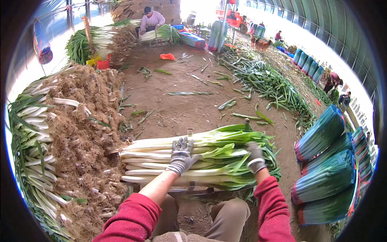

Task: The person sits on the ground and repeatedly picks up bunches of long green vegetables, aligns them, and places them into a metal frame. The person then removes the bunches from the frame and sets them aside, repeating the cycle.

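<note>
A broad pile of leeks (149, 156) lies crosswise before my knees on a low stand, white stalks to the left and green leaves to the right. Metal uprights (190, 132) of the stand show at the pile's far and near sides. My left hand (182, 155), in a grey glove, rests on the white stalks near the middle, fingers spread and pointing away from me. Over the green leaves at the right is my right hand (255, 157), also gloved. Its fingers are smeared by motion, so their grip cannot be made out.
At left, a long heap of leeks with brown roots (86, 149) runs away from me. Wrapped leek bundles (328, 177) stand at right. Loose trimmed leaves (266, 80) litter the soil floor beyond. A person (152, 21) sits working far off; others are at far right.
</note>
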{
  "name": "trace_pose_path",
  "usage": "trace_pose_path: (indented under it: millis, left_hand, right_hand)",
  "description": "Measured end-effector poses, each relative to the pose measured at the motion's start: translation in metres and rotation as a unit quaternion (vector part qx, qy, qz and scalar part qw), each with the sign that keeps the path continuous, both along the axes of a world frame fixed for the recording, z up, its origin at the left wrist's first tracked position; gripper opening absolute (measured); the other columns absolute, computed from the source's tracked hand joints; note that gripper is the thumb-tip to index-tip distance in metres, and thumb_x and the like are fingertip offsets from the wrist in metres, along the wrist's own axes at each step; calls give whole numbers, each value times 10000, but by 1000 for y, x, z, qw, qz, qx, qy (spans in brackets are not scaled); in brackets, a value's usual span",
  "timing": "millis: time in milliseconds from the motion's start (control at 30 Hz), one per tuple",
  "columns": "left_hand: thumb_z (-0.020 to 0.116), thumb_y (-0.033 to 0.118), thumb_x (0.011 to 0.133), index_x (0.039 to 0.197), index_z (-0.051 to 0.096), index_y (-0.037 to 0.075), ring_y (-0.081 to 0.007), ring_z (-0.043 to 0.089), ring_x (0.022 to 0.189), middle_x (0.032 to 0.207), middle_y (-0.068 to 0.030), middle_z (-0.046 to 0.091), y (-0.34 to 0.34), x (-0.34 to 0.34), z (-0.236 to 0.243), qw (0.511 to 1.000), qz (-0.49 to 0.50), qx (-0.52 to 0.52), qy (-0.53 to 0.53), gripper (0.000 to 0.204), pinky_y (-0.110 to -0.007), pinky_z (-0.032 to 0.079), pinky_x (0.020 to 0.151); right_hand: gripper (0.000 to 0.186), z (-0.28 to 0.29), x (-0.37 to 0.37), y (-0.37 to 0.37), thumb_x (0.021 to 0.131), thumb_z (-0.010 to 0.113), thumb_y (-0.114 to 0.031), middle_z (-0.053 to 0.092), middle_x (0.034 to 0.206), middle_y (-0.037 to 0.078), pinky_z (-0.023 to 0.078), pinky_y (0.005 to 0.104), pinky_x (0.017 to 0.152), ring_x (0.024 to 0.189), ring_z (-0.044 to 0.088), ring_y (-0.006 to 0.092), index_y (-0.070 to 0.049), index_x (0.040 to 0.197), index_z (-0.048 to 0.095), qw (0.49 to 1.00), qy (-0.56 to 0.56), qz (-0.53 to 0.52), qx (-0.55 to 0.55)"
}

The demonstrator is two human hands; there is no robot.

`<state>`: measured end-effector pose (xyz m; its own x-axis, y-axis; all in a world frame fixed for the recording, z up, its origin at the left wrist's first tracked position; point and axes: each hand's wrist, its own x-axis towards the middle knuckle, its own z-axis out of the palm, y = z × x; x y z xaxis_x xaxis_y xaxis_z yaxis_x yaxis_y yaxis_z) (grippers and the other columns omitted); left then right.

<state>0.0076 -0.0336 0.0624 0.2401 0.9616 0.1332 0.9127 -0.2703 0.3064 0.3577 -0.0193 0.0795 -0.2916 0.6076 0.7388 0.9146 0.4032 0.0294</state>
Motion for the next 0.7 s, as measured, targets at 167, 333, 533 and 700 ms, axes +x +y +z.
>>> trace_pose_path:
  millis: [167,333,533,700]
  left_hand:
    - [470,694,876,1511,351,112,-343,190,1483,1590,-189,242,-2,0,2,1000,4,6,6,869,-512,51,1204]
    - [457,691,884,1521,331,123,-336,178,1488,1589,-182,251,-3,0,7,1000,4,-4,15,863,-502,57,1207]
    - [459,666,887,1529,318,158,-360,155,1493,1610,-193,182,9,-5,4,998,-14,-27,50,830,-523,100,1200]
    - [471,607,925,1535,310,171,-324,165,1495,1607,-153,221,10,-15,0,999,-17,-37,20,767,-458,70,1217]
  right_hand:
    - [225,42,30,-12,1006,454,-223,515,747,-33,394,285,581,624,443,95,-99,880,593,703,674,41,-223]
    - [243,96,-132,-138,895,550,-87,621,1075,86,486,288,778,933,594,160,-37,1127,603,613,353,364,-605]
    - [377,161,-200,-194,1004,515,-251,584,1254,117,443,346,990,1148,547,214,-23,1304,522,538,22,595,-596]
    - [458,280,-54,-50,985,518,-356,588,1270,96,509,359,928,1095,583,194,-51,1324,487,770,523,217,-295]
